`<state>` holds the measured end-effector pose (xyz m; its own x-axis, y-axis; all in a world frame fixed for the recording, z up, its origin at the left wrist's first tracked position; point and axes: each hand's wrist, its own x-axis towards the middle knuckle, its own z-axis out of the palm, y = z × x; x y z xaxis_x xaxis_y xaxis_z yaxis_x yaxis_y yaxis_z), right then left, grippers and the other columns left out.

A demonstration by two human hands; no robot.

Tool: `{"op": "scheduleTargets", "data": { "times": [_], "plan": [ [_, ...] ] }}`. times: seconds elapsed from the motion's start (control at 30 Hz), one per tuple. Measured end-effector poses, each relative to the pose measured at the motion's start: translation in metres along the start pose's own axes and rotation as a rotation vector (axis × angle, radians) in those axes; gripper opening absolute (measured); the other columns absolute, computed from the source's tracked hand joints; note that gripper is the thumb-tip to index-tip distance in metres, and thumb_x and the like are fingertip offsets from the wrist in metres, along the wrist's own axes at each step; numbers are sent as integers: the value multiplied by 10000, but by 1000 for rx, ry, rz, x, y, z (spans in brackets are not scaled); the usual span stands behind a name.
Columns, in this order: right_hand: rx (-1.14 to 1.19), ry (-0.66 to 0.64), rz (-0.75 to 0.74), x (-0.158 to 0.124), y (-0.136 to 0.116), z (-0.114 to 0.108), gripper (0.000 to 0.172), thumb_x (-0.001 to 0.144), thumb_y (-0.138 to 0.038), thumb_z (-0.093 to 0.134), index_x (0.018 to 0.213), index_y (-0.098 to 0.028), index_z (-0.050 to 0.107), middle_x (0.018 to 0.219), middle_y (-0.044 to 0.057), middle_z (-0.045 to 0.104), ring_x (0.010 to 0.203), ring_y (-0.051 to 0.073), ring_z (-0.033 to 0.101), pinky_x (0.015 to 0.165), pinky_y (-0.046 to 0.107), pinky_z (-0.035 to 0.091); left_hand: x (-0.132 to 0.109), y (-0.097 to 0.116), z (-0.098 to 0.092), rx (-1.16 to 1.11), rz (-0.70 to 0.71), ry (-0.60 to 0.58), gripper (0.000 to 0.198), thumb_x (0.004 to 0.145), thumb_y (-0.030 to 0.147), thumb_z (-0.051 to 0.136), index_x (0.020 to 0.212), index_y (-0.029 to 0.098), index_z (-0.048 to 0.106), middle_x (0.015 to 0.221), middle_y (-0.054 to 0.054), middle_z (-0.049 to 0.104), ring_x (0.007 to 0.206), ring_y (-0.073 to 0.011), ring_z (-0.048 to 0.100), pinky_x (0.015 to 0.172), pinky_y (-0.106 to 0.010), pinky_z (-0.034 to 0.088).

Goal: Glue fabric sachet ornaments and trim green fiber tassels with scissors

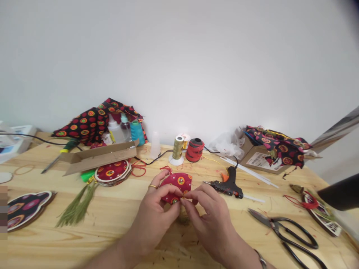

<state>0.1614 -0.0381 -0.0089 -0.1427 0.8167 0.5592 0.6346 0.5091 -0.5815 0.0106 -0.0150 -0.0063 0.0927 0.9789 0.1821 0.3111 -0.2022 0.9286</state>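
In the middle of the view, a red patterned fabric piece [183,180] with a rounded upper edge is gripped by my left hand [155,209]. Red cord sticks out at its top left. My right hand [209,215] pinches at the lower edge of the same piece, thumb and forefinger meeting the left fingertips there. Something small and yellowish shows between the fingertips, too small to name. Below them hangs an olive tassel [183,216], partly hidden by the hands.
Black-handled scissors [291,235] lie at the right, below a glue gun [228,183]. Gold thread [178,148] and a red spool [195,150] stand behind. At left are a tasselled round ornament [112,172], an open cardboard box [101,157] and a screwdriver [60,155].
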Motion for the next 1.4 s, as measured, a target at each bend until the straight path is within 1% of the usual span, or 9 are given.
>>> {"op": "scheduleTargets", "data": {
  "times": [0.23, 0.47, 0.7, 0.77, 0.83, 0.93, 1.07, 1.23, 1.4],
  "plan": [
    [-8, 2, 14, 0, -1, 1, 87, 843, -146, 588, 826, -179, 668, 712, 38, 616, 672, 165, 562, 580, 267, 420, -5, -11, 3, 113, 124, 20, 142, 773, 178, 559, 789, 254, 678, 1412, -84, 353, 1349, -292, 342, 1014, -438, 402],
    [25, -1, 11, 1, -2, 2, 124, 855, -129, 550, 834, -170, 665, 720, 43, 623, 655, 152, 568, 578, 258, 433, -4, -12, 2, 172, 211, 46, 154, 801, 182, 549, 807, 262, 681, 1398, -80, 358, 1324, -288, 381, 1019, -440, 408],
    [68, -33, 91, 2, 3, 3, 128, 833, -101, 574, 811, -189, 664, 699, 17, 603, 623, 135, 546, 560, 241, 424, -2, -8, 1, 101, 88, 45, 92, 760, 226, 598, 789, 249, 683, 1410, -89, 372, 1307, -284, 411, 885, -350, 507],
    [84, -34, 77, 3, 5, 3, 134, 838, -87, 568, 835, -185, 660, 740, 27, 617, 659, 141, 560, 588, 247, 443, 0, -5, -1, 115, 53, 45, 95, 737, 230, 608, 787, 241, 688, 1405, -106, 392, 1298, -289, 425, 928, -379, 474],
    [76, -24, 33, 3, 7, 3, 135, 853, -83, 554, 862, -177, 651, 780, 43, 628, 706, 155, 567, 624, 264, 458, 2, -4, -2, 104, 16, 37, 98, 715, 237, 617, 781, 236, 690, 1397, -119, 417, 1307, -300, 412, 1010, -434, 394],
    [-6, -19, -64, 4, 7, 2, 145, 879, -81, 518, 853, -159, 636, 782, 62, 632, 717, 175, 545, 640, 300, 452, 5, -4, -4, 22, -44, -7, 104, 692, 253, 630, 776, 233, 688, 1379, -130, 453, 1337, -313, 365, 1054, -483, 318],
    [-113, -9, -174, 6, 5, -1, 167, 890, -66, 484, 823, -140, 617, 758, 80, 633, 695, 190, 515, 631, 332, 429, 8, -4, -5, -59, -56, -79, 99, 677, 254, 643, 759, 234, 696, 1312, -131, 521, 1354, -314, 327, 1049, -490, 312],
    [-121, -3, -180, 7, 4, -3, 168, 888, -56, 478, 818, -139, 604, 760, 83, 624, 697, 191, 504, 623, 328, 425, 8, -2, -5, -101, -73, -98, 116, 674, 260, 657, 775, 225, 701, 1333, -131, 505, 1332, -346, 350, 1038, -503, 317],
    [-124, 3, -184, 7, 3, -3, 158, 891, -67, 481, 828, -141, 606, 759, 80, 623, 697, 191, 508, 621, 325, 424, 7, -4, -6, -149, -81, -95, 137, 674, 277, 688, 801, 226, 696, 1339, -125, 505, 1323, -342, 364, 1041, -492, 315]
  ]
}}
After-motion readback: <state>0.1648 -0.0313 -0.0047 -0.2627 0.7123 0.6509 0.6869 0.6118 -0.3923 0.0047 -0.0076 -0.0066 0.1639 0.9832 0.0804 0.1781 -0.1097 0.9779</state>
